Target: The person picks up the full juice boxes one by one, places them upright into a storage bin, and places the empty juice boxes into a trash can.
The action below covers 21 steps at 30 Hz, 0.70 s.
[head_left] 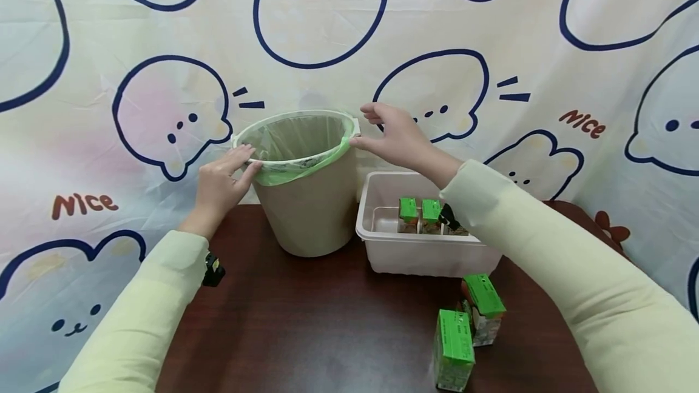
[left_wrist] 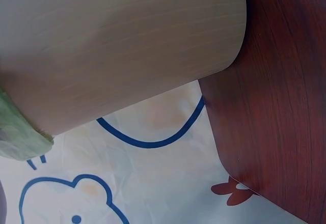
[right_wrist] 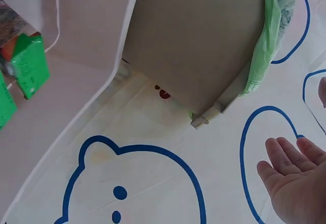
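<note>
1. The tan bin [head_left: 308, 217] stood near the table's [head_left: 306, 326] back edge, its mouth up, a green liner [head_left: 292, 176] folded over its rim [head_left: 306, 113].
2. The left hand [head_left: 218, 181] touched the rim's near-left edge, fingers extended, thumb apart.
3. The right hand [head_left: 395, 135] was spread at the right edge, thumb tip at the liner, fingers raised with a gap beneath.
4. Close by the bin's right side sat a white tub [head_left: 426, 256], holding green-topped cartons [head_left: 408, 214].
5. Two more boxes [head_left: 455, 344] stood in front of the tub, well apart from the bin.
</note>
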Each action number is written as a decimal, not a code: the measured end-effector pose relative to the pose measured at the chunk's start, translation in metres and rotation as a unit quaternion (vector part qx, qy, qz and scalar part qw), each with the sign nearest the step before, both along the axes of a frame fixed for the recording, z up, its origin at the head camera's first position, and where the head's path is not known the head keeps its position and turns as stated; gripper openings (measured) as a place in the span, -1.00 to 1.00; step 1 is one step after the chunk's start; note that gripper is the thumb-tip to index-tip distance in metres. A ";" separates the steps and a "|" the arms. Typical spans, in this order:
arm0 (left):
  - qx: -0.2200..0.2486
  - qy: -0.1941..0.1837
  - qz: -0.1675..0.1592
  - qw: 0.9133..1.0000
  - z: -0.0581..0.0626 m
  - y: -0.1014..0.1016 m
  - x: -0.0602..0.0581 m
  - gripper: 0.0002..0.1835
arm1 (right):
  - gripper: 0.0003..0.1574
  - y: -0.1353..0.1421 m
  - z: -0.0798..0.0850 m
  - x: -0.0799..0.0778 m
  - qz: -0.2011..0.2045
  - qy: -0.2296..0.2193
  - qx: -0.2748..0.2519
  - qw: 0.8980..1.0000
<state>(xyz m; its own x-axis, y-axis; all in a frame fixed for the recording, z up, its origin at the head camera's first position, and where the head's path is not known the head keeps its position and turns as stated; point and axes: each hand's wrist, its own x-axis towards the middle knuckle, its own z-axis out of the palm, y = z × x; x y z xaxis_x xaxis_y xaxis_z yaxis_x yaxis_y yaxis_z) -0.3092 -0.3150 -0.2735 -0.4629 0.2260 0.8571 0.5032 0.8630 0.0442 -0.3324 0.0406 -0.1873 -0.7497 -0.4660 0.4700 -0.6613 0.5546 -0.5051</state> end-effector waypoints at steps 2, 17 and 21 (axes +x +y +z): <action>-0.003 -0.002 0.001 1.000 0.001 0.000 0.000 -0.60 | -0.14 0.007 -0.002 0.004 0.004 0.007 0.005 1.000; -0.018 0.032 0.003 0.999 -0.006 0.000 0.001 -0.49 | -0.15 0.052 -0.030 0.031 0.015 0.008 0.020 1.000; -0.034 0.054 -0.009 0.998 -0.005 0.005 0.000 -0.36 | -0.15 0.065 -0.039 0.036 0.010 0.008 0.025 1.000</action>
<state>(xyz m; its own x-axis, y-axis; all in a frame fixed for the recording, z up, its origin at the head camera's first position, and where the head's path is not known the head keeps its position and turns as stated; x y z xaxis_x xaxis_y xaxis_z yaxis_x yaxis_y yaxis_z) -0.3090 -0.3103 -0.2789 -0.3645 0.2929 0.8840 0.5181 0.8525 -0.0688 -0.2968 0.1060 -0.2261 -0.7326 -0.5039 0.4576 -0.6802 0.5663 -0.4654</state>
